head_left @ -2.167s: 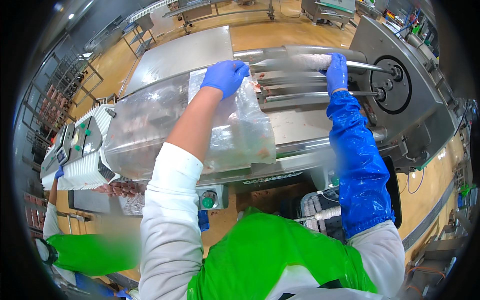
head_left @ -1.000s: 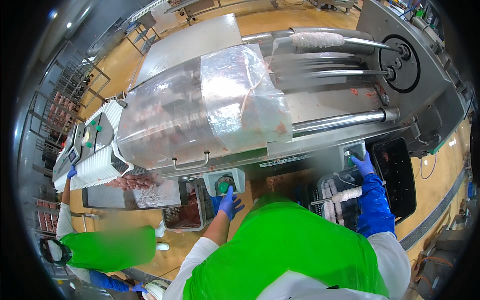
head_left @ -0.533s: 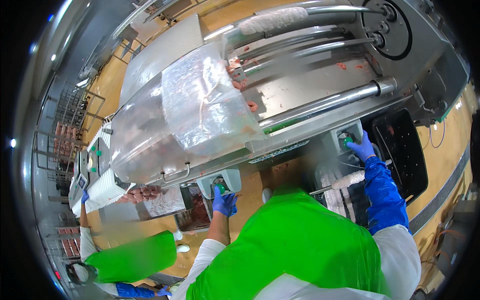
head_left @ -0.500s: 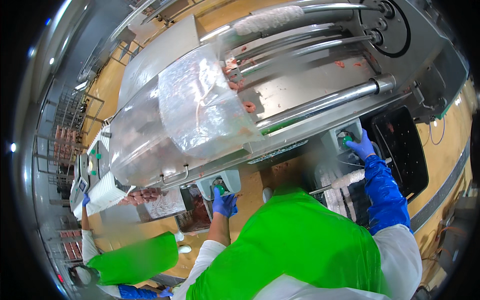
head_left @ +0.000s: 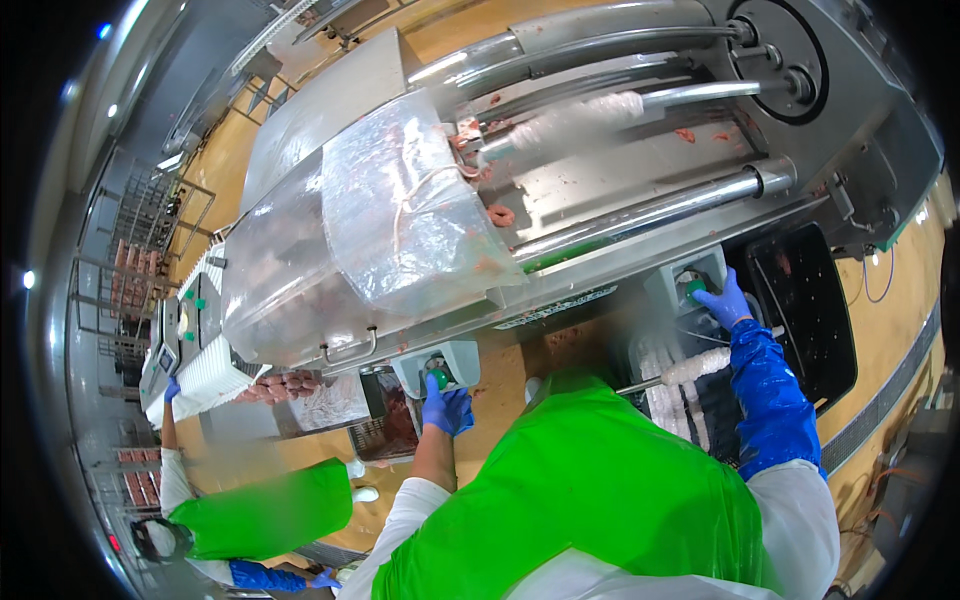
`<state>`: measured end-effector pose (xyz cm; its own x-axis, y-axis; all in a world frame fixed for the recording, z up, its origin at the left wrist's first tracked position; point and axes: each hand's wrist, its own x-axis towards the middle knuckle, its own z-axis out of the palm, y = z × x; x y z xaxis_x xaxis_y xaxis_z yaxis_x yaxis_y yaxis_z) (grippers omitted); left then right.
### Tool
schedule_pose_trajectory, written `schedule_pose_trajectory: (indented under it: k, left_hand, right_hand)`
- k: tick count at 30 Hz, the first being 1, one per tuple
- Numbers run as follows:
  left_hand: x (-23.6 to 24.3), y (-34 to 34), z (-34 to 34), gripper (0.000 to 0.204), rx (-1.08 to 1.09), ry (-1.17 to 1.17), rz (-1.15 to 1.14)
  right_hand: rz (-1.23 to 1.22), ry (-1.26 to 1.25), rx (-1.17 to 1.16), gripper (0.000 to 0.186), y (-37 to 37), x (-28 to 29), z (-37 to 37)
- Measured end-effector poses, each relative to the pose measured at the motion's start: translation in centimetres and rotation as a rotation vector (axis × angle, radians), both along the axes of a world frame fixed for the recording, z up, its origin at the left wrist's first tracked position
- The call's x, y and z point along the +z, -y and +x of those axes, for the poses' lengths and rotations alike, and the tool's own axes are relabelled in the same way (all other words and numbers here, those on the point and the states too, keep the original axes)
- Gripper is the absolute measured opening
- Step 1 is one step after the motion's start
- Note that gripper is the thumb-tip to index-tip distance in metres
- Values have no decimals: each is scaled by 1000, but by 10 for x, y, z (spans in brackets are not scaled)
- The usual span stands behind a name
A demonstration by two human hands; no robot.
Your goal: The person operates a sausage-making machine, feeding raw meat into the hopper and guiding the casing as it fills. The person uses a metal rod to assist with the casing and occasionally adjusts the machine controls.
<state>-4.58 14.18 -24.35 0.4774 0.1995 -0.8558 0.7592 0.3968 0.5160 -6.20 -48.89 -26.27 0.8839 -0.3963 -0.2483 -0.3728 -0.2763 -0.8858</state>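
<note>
Both my hands wear purple gloves at a steel machine (head_left: 845, 140). My left hand (head_left: 445, 408) has a digit on a green button (head_left: 436, 376) in the left housing, its other fingers loosely bent and apart. My right hand (head_left: 725, 303) grips the right button housing (head_left: 662, 295), thumb at its green button (head_left: 694, 289). Above them, a white ruffled casing (head_left: 575, 120) sits on a steel tube, partly blurred, beside a clear cover draped with plastic sheet (head_left: 385, 210). Below, a rod with more white casing (head_left: 697, 366) lies over a tray beside my right arm.
A co-worker in a green apron (head_left: 260, 510) stands at the left, a gloved hand (head_left: 170, 390) on a white pleated part (head_left: 215, 375). Meat pieces (head_left: 280, 386) lie below it. A black bin (head_left: 800, 305) is at right; wire racks (head_left: 135, 215) stand at far left.
My hands left the plastic sheet and upper casing for the two buttons. In the last half second, the tubes have turned: the casing moved from the back position to a lower, nearer one.
</note>
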Motion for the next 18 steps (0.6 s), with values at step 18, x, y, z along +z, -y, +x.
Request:
schedule_pose_trajectory:
  k: [18]
  left_hand:
    - [-46,-24,-3,73,59,99,-80]
  right_hand:
    - [-151,-56,35,87,3,3,3]
